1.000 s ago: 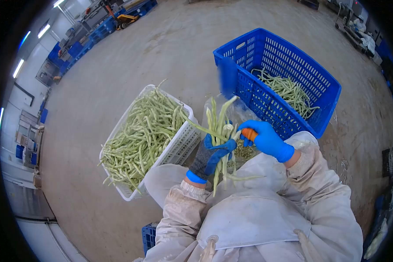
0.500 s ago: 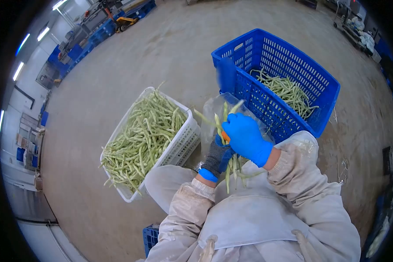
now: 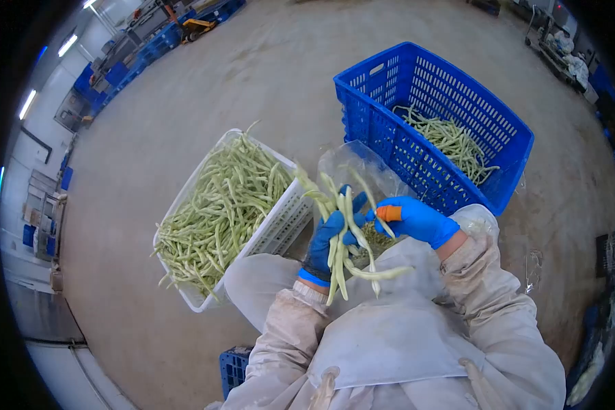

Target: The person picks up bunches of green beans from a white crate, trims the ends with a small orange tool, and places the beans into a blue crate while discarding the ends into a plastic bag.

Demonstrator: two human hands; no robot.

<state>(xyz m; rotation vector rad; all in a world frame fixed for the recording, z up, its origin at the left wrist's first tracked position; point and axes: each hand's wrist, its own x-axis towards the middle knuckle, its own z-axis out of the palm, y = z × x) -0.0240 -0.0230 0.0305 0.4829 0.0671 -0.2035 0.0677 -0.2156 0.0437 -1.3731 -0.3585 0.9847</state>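
Note:
In a blue glove, my left hand (image 3: pixel 325 244) closes around a loose bunch of long pale green beans (image 3: pixel 339 250), their ends fanning out above and below the fingers. My right hand (image 3: pixel 417 220), also gloved in blue, pinches a single green bean (image 3: pixel 372 196) just right of the bunch. An orange band (image 3: pixel 389 213) shows at the thumb of that glove. Both hands are over my lap, close together. Behind and below them lies a clear plastic bag (image 3: pixel 352 156), with bean scraps (image 3: pixel 379 239) showing under the hands.
A white crate (image 3: pixel 282 217) heaped with green beans (image 3: pixel 222 212) stands at left. The larger blue crate (image 3: pixel 383 137) at right holds a smaller pile of beans (image 3: pixel 454 143). A blue plastic piece (image 3: pixel 234 372) sits by my left side; a pallet jack (image 3: pixel 195 29) stands far off.
My hands have moved apart; the right has drawn off the bunch and now pinches one bean. The left has turned, and its beans are more spread out.

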